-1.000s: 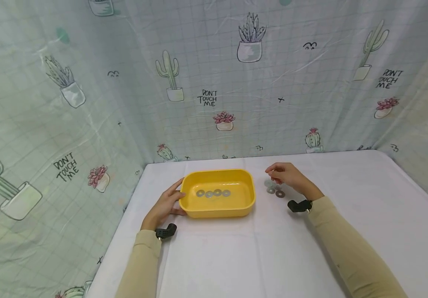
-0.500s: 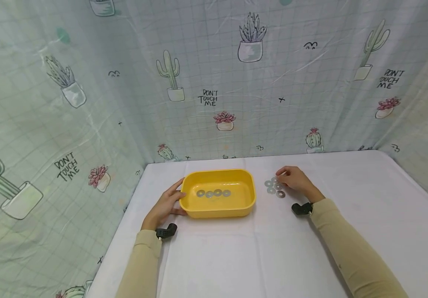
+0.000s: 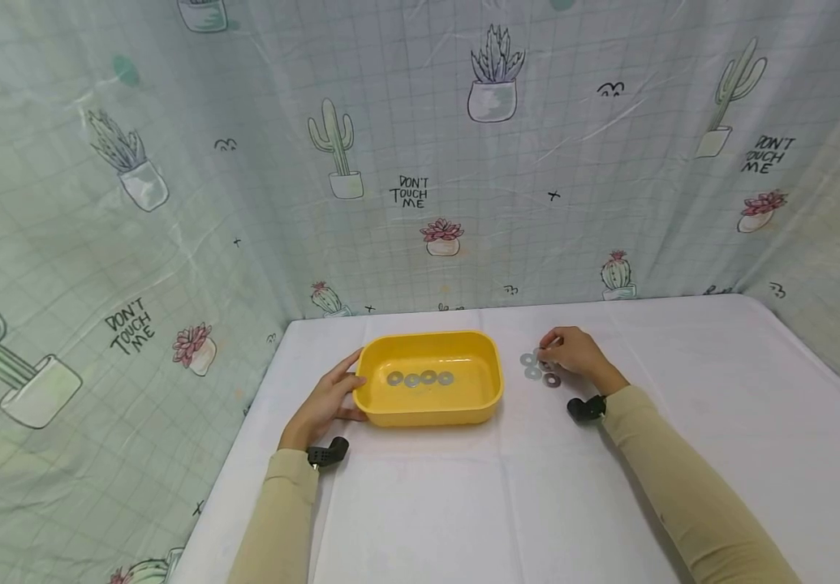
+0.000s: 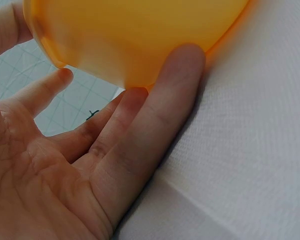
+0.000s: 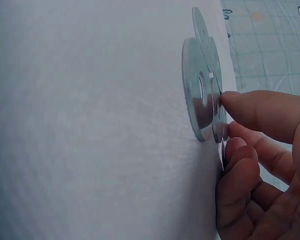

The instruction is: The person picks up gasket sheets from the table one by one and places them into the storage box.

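Note:
A yellow plastic tray [image 3: 427,418] stands on the white-covered table, with several grey metal washers [image 3: 428,377] lying in a row on its floor. My left hand [image 3: 323,405] holds the tray's left end, thumb low against the outer wall and fingers spread around the side and rim. To the right of the tray lies a small cluster of flat washers [image 3: 532,373], some overlapping. My right hand [image 3: 573,354] is down at this cluster. In the right wrist view its thumb [image 5: 260,110] and index finger pinch a washer [image 5: 217,110] by its edges, other fingers curled under.
The white tablecloth [image 3: 420,503] extends forward of the tray and to the right. A cactus-print curtain [image 3: 522,227] hangs behind the table and along its left side. Each wrist wears a black camera [image 3: 328,453].
My right hand has moved slightly right and down onto the washer cluster, its fingers now at one washer. The left hand and tray stay in place.

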`<control>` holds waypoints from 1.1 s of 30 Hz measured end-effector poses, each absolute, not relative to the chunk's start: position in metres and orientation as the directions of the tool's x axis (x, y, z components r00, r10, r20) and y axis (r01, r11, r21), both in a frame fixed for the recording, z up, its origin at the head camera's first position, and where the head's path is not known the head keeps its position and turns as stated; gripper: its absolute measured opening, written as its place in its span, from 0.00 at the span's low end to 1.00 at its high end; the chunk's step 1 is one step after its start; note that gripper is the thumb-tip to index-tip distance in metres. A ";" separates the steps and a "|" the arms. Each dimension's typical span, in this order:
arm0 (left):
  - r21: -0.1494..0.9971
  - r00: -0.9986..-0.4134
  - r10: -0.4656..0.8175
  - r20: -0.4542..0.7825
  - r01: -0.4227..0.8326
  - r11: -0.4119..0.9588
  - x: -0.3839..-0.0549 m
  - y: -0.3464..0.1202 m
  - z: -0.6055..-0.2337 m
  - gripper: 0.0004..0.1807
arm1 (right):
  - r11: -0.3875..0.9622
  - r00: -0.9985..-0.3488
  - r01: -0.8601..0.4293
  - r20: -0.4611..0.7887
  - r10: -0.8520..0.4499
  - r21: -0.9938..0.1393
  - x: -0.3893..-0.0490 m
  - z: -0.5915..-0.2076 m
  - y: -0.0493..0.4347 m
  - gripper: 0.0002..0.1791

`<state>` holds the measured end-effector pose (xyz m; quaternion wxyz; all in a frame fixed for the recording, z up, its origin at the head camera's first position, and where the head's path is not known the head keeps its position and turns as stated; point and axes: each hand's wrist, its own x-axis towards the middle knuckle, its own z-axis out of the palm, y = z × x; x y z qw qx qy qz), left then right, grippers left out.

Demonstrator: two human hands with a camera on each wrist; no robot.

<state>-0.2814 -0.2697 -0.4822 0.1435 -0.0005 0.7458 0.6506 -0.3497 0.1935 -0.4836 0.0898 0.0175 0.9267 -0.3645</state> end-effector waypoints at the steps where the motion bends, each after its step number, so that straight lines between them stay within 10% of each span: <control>1: 0.970 -0.959 0.182 -0.219 -0.193 0.151 -0.281 -0.269 -0.482 0.35 | 0.736 -0.983 0.101 -0.183 -0.031 -0.669 -0.349 -0.483 0.193 0.15; 33: 0.969 -0.960 0.178 -0.217 -0.191 0.156 -0.280 -0.268 -0.481 0.34 | 0.749 -0.978 0.077 -0.198 -0.073 -0.658 -0.349 -0.476 0.190 0.17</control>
